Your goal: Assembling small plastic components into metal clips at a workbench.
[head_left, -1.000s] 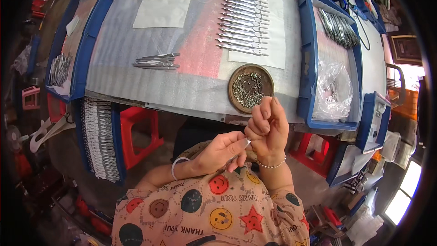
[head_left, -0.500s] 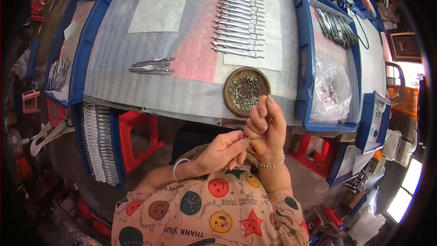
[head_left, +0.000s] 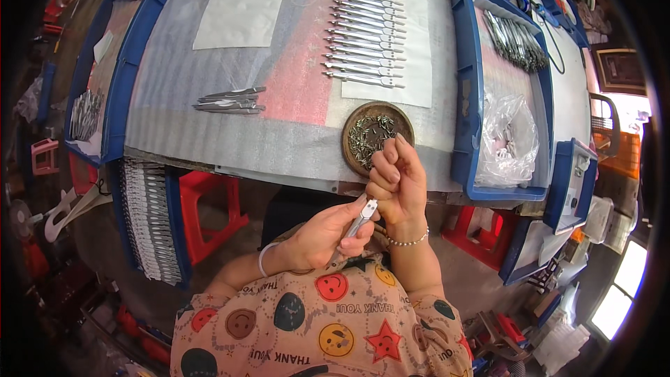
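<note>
My left hand (head_left: 323, 236) is closed round a slim silver metal piece (head_left: 363, 218), whose flat end shows two dark holes. Right beside that end, my right hand (head_left: 399, 185) has its fingers curled and its thumb and forefinger pinched together; whatever is between them is too small to make out. Just beyond the right hand, a round brown bowl (head_left: 347, 141) contains many small metal pins. Farther back, slim silver metal pieces (head_left: 366, 33) lie side by side in a long row on white paper. Several dark grey, thin metal strips (head_left: 230, 100) form a small pile left of the bowl.
At the right stands a blue tray (head_left: 469, 91) with a bundle of metal pieces (head_left: 516, 42) and a clear plastic bag (head_left: 508, 143). Another blue tray (head_left: 129, 73) stands at the left. Below it is a crate of metal parts (head_left: 148, 220) by a red stool (head_left: 209, 213).
My left hand has turned, so the holed end of the silver piece now shows. My right hand has shifted slightly left and up. The things on the table keep their places.
</note>
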`<state>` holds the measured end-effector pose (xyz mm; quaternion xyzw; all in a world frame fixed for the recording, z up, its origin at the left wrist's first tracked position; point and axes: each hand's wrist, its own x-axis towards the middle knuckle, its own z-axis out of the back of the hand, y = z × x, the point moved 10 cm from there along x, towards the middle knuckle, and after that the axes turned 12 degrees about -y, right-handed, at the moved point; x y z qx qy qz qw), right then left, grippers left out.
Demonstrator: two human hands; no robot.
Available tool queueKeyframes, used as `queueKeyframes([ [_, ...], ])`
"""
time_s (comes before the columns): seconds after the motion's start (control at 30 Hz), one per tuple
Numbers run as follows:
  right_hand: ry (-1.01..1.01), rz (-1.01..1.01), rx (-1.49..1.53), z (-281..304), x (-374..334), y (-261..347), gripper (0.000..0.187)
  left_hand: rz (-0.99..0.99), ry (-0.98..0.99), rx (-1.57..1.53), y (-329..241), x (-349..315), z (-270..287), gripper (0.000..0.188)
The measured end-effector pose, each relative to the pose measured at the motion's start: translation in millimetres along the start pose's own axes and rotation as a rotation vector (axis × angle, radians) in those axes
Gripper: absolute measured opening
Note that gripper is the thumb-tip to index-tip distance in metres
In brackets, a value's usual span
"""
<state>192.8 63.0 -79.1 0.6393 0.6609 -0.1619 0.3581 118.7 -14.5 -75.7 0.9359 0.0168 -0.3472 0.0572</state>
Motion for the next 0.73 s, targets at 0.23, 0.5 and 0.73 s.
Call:
queueKeyframes([
  [0.23, 0.029, 0.558, -0.642, -18.7, -24.9, 37.6, 0.008, -0.015, 0.009, -0.023, -8.6, 0.0, -2.6, 0.03],
  [0.5, 0.844, 1.146, -2.064, -101.1, -106.5, -3.5, 0.031, -0.106, -0.133, 0.143, -30.5, -11.4, 5.0, 0.021],
  [0.73, 1.24, 1.232, -2.254, -107.8, -122.1, -34.2, 0.021, -0.008, 0.067, 0.174, -25.5, -15.1, 4.9, 0.031],
])
